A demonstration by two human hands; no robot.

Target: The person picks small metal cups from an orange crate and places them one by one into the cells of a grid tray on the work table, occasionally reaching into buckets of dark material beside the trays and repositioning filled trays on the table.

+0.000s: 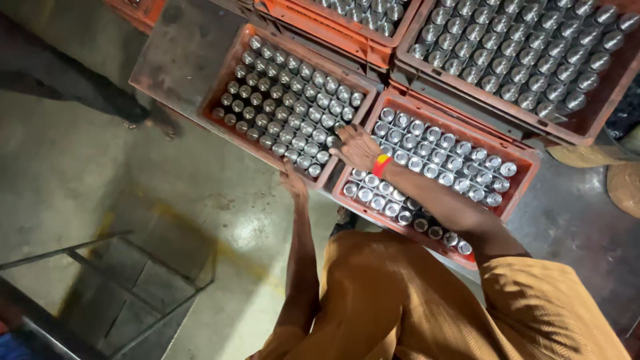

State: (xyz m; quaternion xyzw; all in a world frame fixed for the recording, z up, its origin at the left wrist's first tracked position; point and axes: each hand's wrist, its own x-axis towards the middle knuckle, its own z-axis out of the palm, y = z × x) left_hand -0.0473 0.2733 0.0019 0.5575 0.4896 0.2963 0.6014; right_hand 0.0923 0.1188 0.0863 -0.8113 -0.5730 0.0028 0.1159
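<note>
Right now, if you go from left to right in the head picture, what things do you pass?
Metal frame → left crate of metal cylinders → left hand → right hand → right crate of shiny metal cylinders.

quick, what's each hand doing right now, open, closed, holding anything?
Left hand: on the near edge of the left crate; grip cannot be told.
Right hand: spread over metal cylinders, holding nothing visible.

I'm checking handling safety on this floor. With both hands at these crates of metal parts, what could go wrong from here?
1. The right hand lies across the shared rims of two orange crates; if the left crate or near crate shifts, its fingers might get pinched.
2. The left hand grips only the left crate's near corner; a tug there could tilt it and spill the upright metal cylinders.
3. Another person's bare foot stands beside that crate.
</note>
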